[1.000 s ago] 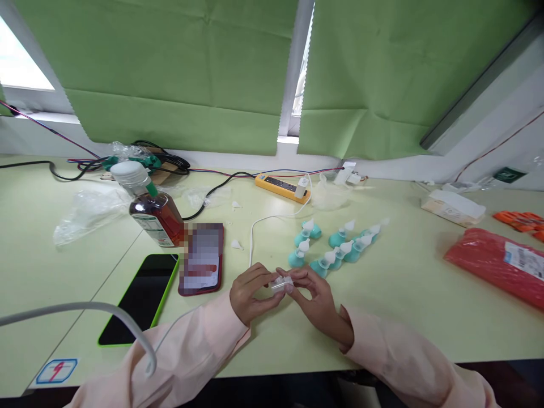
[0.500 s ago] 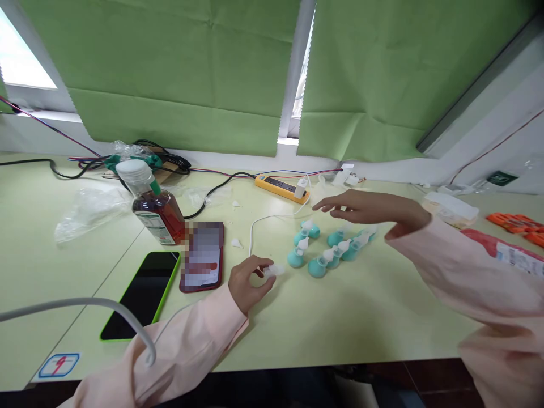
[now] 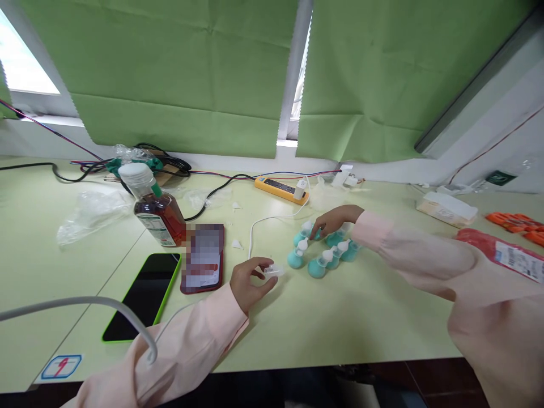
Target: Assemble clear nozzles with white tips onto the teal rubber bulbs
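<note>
Between the thumb and fingers of my left hand (image 3: pixel 251 283) is a small clear plastic piece (image 3: pixel 274 271), held just above the table. My right hand (image 3: pixel 334 221) reaches down over the back of a group of small teal bulbs with white tips, its fingertips next to the back left bulbs. Its fingers are bent, and whether they touch or hold a bulb is hidden. One teal bulb (image 3: pixel 295 258) stands at the left of the group, another (image 3: pixel 317 267) at the front. My right hand and sleeve partly cover the rear ones.
A bottle of reddish liquid (image 3: pixel 159 218), a red-cased phone (image 3: pixel 204 258) and a green-edged phone (image 3: pixel 144 297) lie or stand at left. Behind are a yellow power strip (image 3: pixel 278 190) and white cable (image 3: pixel 266 217). A red package (image 3: pixel 505 252) and white box (image 3: pixel 446 208) are at right.
My right hand has moved down and slightly left onto the back of the teal group, with its fingers now bent downward. My left hand has barely moved and keeps the clear piece.
</note>
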Available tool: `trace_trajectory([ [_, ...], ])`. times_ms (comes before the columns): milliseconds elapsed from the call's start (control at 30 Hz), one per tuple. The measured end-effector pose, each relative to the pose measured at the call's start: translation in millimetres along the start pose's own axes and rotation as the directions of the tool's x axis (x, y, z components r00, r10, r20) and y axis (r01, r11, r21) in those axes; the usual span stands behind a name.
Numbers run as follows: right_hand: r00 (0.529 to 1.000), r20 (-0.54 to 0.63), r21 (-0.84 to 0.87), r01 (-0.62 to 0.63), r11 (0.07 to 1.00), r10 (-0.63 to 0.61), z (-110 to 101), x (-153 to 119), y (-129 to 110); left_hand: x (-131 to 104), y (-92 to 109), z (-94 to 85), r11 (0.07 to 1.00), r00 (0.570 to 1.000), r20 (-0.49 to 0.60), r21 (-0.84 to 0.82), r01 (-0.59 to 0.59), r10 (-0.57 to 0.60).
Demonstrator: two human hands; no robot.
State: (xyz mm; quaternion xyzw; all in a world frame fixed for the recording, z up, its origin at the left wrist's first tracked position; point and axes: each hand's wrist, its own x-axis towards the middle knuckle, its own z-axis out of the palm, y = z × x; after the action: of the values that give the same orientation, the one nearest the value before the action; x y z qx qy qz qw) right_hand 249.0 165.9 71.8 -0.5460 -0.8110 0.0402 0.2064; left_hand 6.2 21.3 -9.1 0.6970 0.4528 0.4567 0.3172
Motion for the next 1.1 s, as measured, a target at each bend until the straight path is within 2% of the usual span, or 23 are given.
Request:
trace_trajectory([
  [33,0.99,0.141,-0.01,0.016,1.0,-0.015,-3.5,-0.8,-1.4,0.1,1.3,-0.3,1.0,1.0,0.006,-0.013,0.024,-0.024],
  [100,0.908,0.417,-0.025,0.058,0.998,-0.042,-14.7,-2.9,-4.8,0.3,4.1,-1.2,0.998,0.998,0.019,-0.029,0.06,-0.06],
  [167,0.835,0.548,-0.047,0.084,0.995,-0.045,-30.9,-5.4,-10.0,0.3,6.2,-2.0,0.996,0.996,0.03,-0.037,0.082,-0.081],
  [200,0.818,0.573,-0.071,0.1,0.992,-0.042,-40.2,-7.2,-13.8,0.2,6.9,-2.2,0.995,0.995,0.033,-0.043,0.092,-0.09],
  [267,0.832,0.553,-0.165,0.149,0.975,-0.033,-60.0,-13.0,-24.1,0.1,7.3,-2.3,0.991,0.993,0.035,-0.068,0.114,-0.112],
  [400,0.945,0.306,-0.349,0.225,0.91,-0.116,-93.7,-41.3,-56.1,1.9,4.6,-2.1,0.954,0.977,0.03,-0.208,0.214,-0.213],
  [467,0.961,0.194,-0.382,0.259,0.887,-0.197,-100.4,-65.2,-76.1,4.6,2.3,-2.9,0.887,0.948,0.036,-0.344,0.309,-0.316],
  [500,0.95,0.181,-0.369,0.307,0.877,-0.256,-99.6,-78.8,-86.4,6.2,1.2,-3.6,0.833,0.926,0.047,-0.421,0.359,-0.375],
  [600,0.881,0.164,-0.301,0.474,0.828,-0.444,-78.2,-119.4,-114.7,10.6,-0.9,-6.1,0.64,0.855,0.124,-0.612,0.465,-0.503],
  [700,0.828,0.223,-0.259,0.559,0.788,-0.514,-36.1,-146.3,-132.2,11.8,-1.3,-7.2,0.523,0.828,0.201,-0.691,0.499,-0.524],
  [767,0.822,0.33,-0.236,0.548,0.802,-0.465,-6.7,-152.7,-135.8,11.1,-1.2,-6.8,0.513,0.826,0.227,-0.69,0.511,-0.516],
  [867,0.845,0.395,-0.263,0.479,0.838,-0.359,25.8,-151.5,-133.5,10.5,-1.7,-5.9,0.53,0.813,0.243,-0.654,0.54,-0.528],
  [967,0.869,0.402,-0.264,0.413,0.872,-0.29,43.5,-149.1,-130.0,11.8,-3.1,-6.6,0.546,0.808,0.224,-0.637,0.544,-0.545],
  [1100,0.908,0.333,-0.244,0.343,0.907,-0.254,61.7,-150.7,-127.5,14.5,-1.6,-10.6,0.581,0.834,0.2,-0.635,0.51,-0.514],
])
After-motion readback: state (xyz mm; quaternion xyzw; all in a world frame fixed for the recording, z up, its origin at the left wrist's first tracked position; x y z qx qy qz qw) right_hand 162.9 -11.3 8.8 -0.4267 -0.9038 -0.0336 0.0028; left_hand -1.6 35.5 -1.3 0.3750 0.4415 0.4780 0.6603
